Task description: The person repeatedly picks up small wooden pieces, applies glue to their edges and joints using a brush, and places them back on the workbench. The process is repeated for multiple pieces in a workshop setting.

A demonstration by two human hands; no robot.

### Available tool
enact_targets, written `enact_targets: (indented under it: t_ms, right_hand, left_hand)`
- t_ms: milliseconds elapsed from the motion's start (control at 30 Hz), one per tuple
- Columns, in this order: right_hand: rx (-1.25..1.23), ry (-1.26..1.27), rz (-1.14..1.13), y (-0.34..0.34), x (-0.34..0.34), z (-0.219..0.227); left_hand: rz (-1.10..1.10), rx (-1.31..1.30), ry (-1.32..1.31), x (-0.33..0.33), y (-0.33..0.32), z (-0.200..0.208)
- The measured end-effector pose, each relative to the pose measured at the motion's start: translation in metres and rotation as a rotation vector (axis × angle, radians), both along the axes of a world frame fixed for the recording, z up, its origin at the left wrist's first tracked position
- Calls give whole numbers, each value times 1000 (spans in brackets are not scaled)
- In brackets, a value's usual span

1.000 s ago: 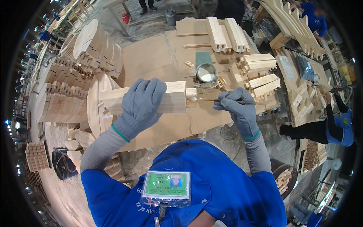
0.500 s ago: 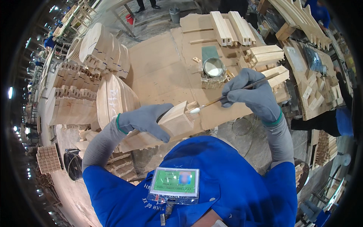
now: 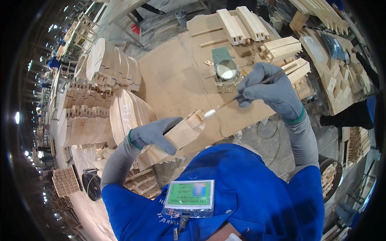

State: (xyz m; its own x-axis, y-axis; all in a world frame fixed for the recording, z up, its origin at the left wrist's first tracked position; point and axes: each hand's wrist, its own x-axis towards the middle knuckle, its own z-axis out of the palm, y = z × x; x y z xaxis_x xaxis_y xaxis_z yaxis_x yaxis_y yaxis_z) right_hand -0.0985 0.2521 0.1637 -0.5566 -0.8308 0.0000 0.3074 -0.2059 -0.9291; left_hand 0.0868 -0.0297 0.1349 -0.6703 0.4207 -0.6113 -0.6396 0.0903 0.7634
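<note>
**Glue brush meets notched wood block over the bench**

Gloves on both hands, grey knit with green cuffs. Left hand [image 3: 155, 134] is wrapped around a pale wooden block [image 3: 183, 134], fingers curled over the top and thumb side underneath as far as I can tell, holding it up off the bench at a tilt so the notched end [image 3: 196, 119] points up and to the right. Right hand [image 3: 268, 90] is closed in a pinch grip on a thin brush [image 3: 237, 98], kind of like holding a pen. The handle sticks out past the knuckles toward the upper right, and the white tip [image 3: 209, 114] sits right at the notched end of the block, touching or just about touching, hard to call from this angle.

Behind the brush there's a small round open tin [image 3: 226, 69] with something pale in it, sitting on a crusty lump of a stand on the cardboard-covered bench [image 3: 177, 76]. Near the tin, on its right, are stacks of light wooden parts with finger-jointed ends [image 3: 281, 48], and more long ones [image 3: 241, 24] at the far edge. Off to the left are rows of curved wooden panels [image 3: 108, 64] standing on edge. Blue work shirt and a green ID badge [image 3: 189, 197] in a clear sleeve fill the bottom of the view.
</note>
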Motion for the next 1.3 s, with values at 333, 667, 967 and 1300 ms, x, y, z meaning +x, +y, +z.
enact_targets:
  t_ms: [333, 667, 967, 1300]
  right_hand:
    - [-48, 230, 92, -13, -4, -13]
    - [-300, -124, -313, -14, 54, -41]
    - [-373, -234, -340, -27, 72, -59]
    - [-283, 409, -428, -15, 96, -40]
  left_hand:
    - [-21, 228, -45, -8, -6, -13]
    - [226, 333, 169, -12, 2, -12]
    - [366, 271, 261, -18, 9, -16]
    - [461, -24, 421, -17, 12, -20]
